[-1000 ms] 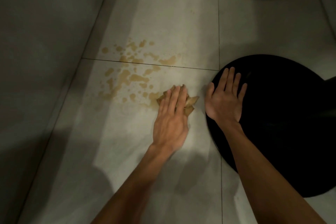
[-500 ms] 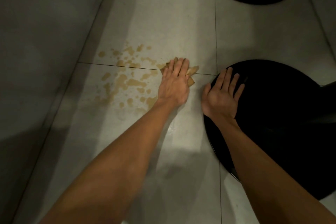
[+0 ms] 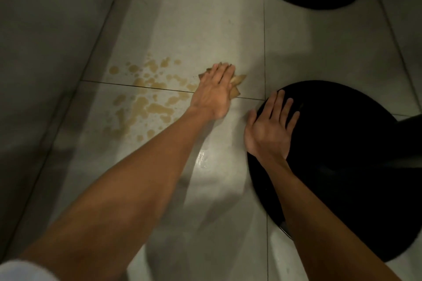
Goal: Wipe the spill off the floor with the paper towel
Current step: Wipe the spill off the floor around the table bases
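Head view: a crumpled, brown-stained paper towel (image 3: 237, 81) is pressed to the tiled floor (image 3: 205, 18) under the left hand (image 3: 214, 91). The fingers are held straight and close together on top of it, so that only the towel's corners are seen past the fingertips and along the hand's right side.

The spill (image 3: 148, 102), a scatter of tan puddles and drops, is spread to the left of that hand, with the nearest blotches just beside its left edge. The patch is crossed by a grout line and runs longer from far to near than from side to side. Its larger pools are found on the near tile. The towel is placed at the patch's far right corner, just beyond the grout line.

A stroke carried leftward and back toward the wearer is therefore judged to be what the remaining liquid calls for. Most of the spill appears not yet taken up.

The right hand (image 3: 269, 130) is laid palm down, fingers spread, on the rim of a black round base (image 3: 342, 166). It is kept apart from the liquid, and the left hand is the nearer of the two.
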Motion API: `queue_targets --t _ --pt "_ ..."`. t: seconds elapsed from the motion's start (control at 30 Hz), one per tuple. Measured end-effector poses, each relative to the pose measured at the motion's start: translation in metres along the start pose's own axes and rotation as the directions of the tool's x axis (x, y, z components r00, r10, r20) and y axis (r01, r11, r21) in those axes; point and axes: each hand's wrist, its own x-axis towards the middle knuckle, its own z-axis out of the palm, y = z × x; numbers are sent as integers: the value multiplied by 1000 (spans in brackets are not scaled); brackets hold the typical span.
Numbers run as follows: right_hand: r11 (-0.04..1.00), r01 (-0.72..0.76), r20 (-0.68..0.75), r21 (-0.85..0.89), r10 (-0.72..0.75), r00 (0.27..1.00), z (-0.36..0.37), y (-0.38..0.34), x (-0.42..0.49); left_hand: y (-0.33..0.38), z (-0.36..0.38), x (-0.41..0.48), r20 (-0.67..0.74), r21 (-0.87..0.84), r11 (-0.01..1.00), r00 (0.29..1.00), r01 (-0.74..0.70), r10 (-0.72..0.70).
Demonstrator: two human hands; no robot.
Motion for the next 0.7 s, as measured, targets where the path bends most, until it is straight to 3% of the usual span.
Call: queue_targets --t 0.17,0.37,0.5,0.7 --pt "1000 -1 14 -13 1 1000 0 1 0 13 11 -21 -60 -40 998 997 54 -56" --pt "1000 1 -1 3 -1 1000 -1 0 0 13 32 -116 -94 -25 1000 995 -14 12" --pt "1000 4 -2 -6 -4 1000 1 0 1 -5 15 -80 -54 22 998 997 -53 54" --pt "1000 8 -16 9 -8 1000 1 1 1 -17 -9 -13 -21 39 999 1000 23 -22"
